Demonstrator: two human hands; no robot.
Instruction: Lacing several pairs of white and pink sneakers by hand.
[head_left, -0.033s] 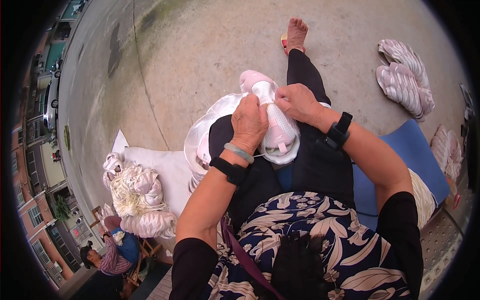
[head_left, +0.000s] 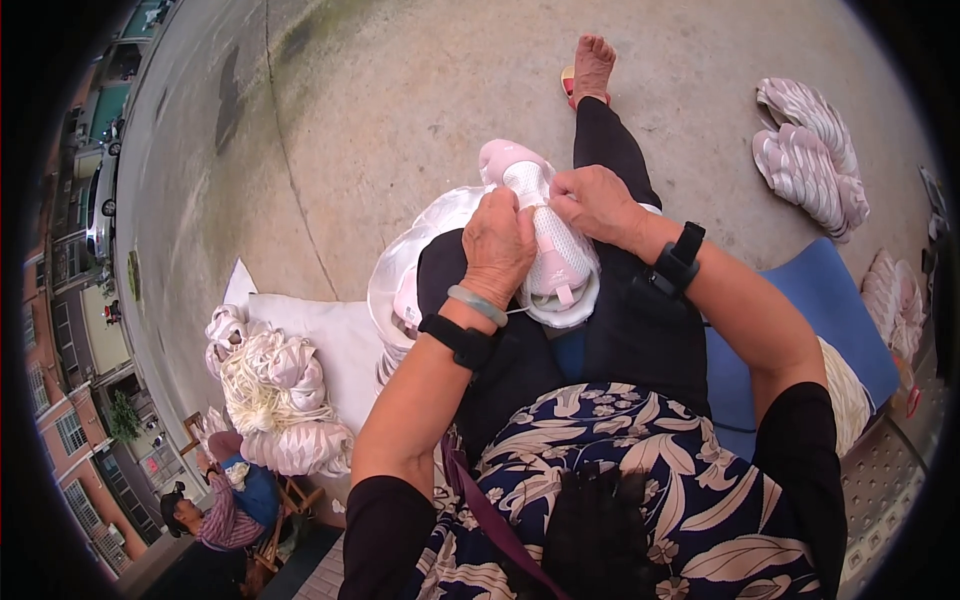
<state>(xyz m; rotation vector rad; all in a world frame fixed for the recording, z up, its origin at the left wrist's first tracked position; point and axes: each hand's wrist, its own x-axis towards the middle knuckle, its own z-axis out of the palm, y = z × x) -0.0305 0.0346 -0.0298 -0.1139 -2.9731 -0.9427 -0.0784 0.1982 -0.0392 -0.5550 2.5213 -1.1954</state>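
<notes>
Head view: your pink-and-white shoe upper [head_left: 560,262] lies on your lap, toe pointing away from you. Grip of your left hand [head_left: 497,240] and right hand [head_left: 598,205]: both closed, fingertips pinched at the upper's middle; whether on a lace or an edge, cannot tell. Progress, as judged: this piece appears part-way, both hands being occupied at its midsection; what is finished beneath your fingers is hidden. Nested uppers [head_left: 812,160] sit stacked on the concrete, and a heap with loose pale cords [head_left: 262,380] lies at your left; which are finished, unclear.
</notes>
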